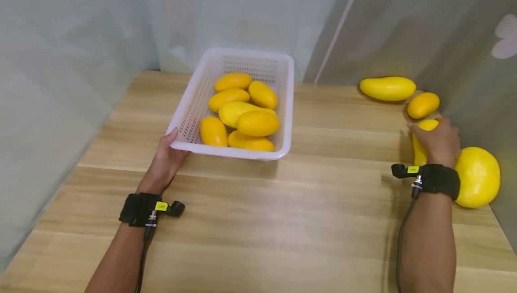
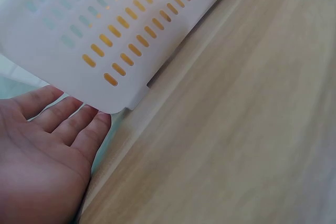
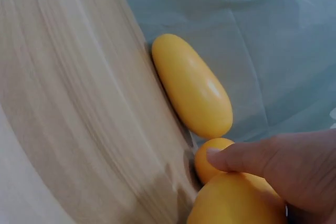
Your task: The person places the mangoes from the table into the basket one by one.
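Note:
At the near left corner of a white plastic basket [image 1: 289, 104], my left hand [image 1: 165, 160] holds the rim, thumb on top. In the left wrist view its fingers [image 2: 68, 121] reach the basket's edge from below. Several smooth yellow mangoes [image 1: 258, 123] lie inside, with one longer, paler yellow fruit [image 1: 232, 112] among them. Far to the right, my right hand [image 1: 443, 142] grips a long yellow papaya-shaped fruit [image 1: 420, 150] from above. The right wrist view shows the thumb [image 3: 239, 157] over that fruit, partly covering a small mango [image 3: 206, 165] behind it.
A big round yellow fruit [image 1: 478, 177] sits beside my right wrist against the grey curtain [image 1: 452, 28]. Along the back edge of the wooden table [image 1: 303, 221] lie another long yellow fruit [image 1: 387, 89] and a small mango [image 1: 423, 105]. A cable [image 1: 400, 243] trails from each wrist strap.

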`<state>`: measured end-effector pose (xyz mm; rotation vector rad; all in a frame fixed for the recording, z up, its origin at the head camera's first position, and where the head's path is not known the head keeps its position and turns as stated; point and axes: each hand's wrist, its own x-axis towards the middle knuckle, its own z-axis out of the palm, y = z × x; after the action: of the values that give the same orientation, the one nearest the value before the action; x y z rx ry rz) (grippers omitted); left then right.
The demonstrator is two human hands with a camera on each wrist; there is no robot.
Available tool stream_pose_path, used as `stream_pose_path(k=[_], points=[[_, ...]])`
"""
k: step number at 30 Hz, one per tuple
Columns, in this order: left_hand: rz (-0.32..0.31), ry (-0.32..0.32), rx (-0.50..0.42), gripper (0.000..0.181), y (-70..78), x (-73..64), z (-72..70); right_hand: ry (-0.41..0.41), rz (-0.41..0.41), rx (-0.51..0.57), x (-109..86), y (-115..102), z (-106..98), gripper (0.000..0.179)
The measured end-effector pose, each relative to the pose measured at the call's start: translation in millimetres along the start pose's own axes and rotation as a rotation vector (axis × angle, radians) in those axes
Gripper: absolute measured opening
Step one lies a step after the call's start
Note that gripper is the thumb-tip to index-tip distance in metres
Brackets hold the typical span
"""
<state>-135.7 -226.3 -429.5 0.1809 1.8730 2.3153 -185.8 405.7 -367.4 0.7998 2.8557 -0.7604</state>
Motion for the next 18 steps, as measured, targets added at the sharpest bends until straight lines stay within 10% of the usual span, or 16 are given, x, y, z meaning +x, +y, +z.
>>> stream_pose_path(k=[18], points=[[0.038,-0.011,-0.036,0.064,0.5,9.1,-4.2,-0.162,0.050,0.081,-4.5,-14,-17,0.111]])
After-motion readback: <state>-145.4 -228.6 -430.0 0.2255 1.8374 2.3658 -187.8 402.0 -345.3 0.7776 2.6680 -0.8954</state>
